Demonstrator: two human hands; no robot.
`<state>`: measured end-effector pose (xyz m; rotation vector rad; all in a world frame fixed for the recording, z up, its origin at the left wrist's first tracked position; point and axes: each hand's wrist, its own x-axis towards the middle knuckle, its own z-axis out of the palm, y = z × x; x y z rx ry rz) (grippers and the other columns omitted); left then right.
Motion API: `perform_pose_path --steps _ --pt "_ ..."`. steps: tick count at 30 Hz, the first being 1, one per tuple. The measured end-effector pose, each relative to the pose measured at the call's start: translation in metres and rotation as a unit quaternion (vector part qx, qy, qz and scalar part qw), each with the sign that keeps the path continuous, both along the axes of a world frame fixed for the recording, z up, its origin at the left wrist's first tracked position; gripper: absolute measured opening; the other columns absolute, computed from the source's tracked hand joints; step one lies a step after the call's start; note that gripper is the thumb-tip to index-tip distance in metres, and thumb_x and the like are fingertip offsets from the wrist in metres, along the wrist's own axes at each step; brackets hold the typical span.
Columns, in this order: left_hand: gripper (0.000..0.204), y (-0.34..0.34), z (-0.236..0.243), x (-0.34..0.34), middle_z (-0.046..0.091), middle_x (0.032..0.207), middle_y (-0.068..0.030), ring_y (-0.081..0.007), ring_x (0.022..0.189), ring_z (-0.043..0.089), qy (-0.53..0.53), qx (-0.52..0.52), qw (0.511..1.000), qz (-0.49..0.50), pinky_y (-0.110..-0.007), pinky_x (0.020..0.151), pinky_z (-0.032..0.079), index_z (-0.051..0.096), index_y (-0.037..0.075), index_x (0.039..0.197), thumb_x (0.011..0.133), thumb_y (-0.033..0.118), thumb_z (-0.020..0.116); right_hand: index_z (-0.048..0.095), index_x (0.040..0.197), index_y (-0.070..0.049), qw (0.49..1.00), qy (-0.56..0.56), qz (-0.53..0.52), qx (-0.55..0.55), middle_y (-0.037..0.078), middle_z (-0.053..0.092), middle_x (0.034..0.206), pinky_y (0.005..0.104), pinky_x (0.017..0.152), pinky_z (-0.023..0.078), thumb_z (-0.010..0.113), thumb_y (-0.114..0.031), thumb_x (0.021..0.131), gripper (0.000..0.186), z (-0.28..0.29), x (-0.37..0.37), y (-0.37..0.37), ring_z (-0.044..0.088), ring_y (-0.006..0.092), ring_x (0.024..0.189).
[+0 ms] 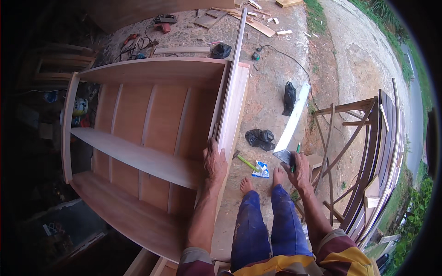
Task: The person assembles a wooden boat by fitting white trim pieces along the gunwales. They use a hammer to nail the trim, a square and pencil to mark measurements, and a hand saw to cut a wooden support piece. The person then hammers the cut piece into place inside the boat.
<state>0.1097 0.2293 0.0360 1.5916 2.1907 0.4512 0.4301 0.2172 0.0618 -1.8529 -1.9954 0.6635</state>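
Note:
My left hand (214, 161) grips a long pale wooden strip (233, 78) lying along the right edge of an unpainted wooden cabinet (122, 115), which has a long shelf (133, 154) and vertical battens on its inner panel. My right hand (299, 170) holds a dark green pencil (298, 149) and a grey metal tool (283, 156), apparently a square, out to the right of the cabinet. On the ground between them are a green-handled hammer (247, 162) and a small blue-and-white packet (260, 169), just beyond my bare feet.
Black plastic bags (260, 139), a long white board (297, 106) and a cable lie on the ground. Power tools (163, 25) and offcuts (262, 28) are scattered behind the cabinet. A wooden trestle (350, 117) bearing long dark boards (386, 129) stands at the right, beside grass.

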Motion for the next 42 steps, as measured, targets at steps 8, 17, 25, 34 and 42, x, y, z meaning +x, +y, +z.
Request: perform_pose_path --steps 8,17,25,34,42 --pt "0.059 0.104 0.002 0.017 0.060 0.130 -0.0198 -0.0373 0.108 0.055 0.008 -0.014 1.000 -0.022 -0.046 0.095 0.043 0.042 -0.002 0.142 0.092 0.018 0.064 0.057 0.119 -0.003 0.990 -0.037 -0.011 -0.134 0.017 0.057 0.096 0.0484 0.078 0.044 0.078 -0.041 0.080 0.058 -0.059 0.067 -0.100 0.056 0.0370 0.090" --pt "0.056 0.224 -0.011 0.040 0.068 0.111 -0.0229 -0.0398 0.104 0.058 0.037 0.064 0.996 -0.049 -0.050 0.090 0.046 0.047 0.000 0.139 0.091 0.023 0.065 0.056 0.124 -0.009 0.966 -0.049 -0.025 -0.251 0.016 0.060 0.109 0.0505 0.088 0.045 0.078 -0.037 0.079 0.057 -0.121 0.047 -0.090 0.057 0.0373 0.106" --pt "0.058 0.241 0.002 0.059 0.061 0.126 -0.0259 -0.0430 0.115 0.056 0.091 -0.004 0.996 -0.025 -0.051 0.097 0.046 0.044 -0.004 0.141 0.093 0.024 0.060 0.059 0.114 -0.010 0.956 -0.070 -0.026 -0.284 0.015 0.058 0.111 0.0478 0.093 0.042 0.076 -0.036 0.082 0.044 -0.163 0.069 -0.039 0.056 0.0345 0.112" --pt "0.057 0.253 -0.008 0.052 0.055 0.133 -0.0282 -0.0431 0.121 0.053 0.118 0.026 0.988 -0.098 -0.049 0.101 0.042 0.039 -0.006 0.143 0.095 0.018 0.056 0.059 0.112 -0.009 0.954 -0.111 -0.040 -0.276 0.015 0.059 0.109 0.0456 0.093 0.043 0.073 -0.030 0.084 0.037 -0.316 0.100 -0.005 0.057 0.0334 0.111" --pt "0.047 0.252 -0.002 0.053 0.059 0.130 -0.0247 -0.0350 0.120 0.057 0.130 0.006 0.983 -0.133 -0.042 0.104 0.041 0.044 -0.005 0.141 0.100 0.017 0.053 0.058 0.108 -0.009 0.973 -0.097 -0.036 -0.208 0.013 0.058 0.103 0.0434 0.095 0.041 0.075 -0.025 0.080 0.036 -0.429 0.112 0.002 0.057 0.0319 0.106"
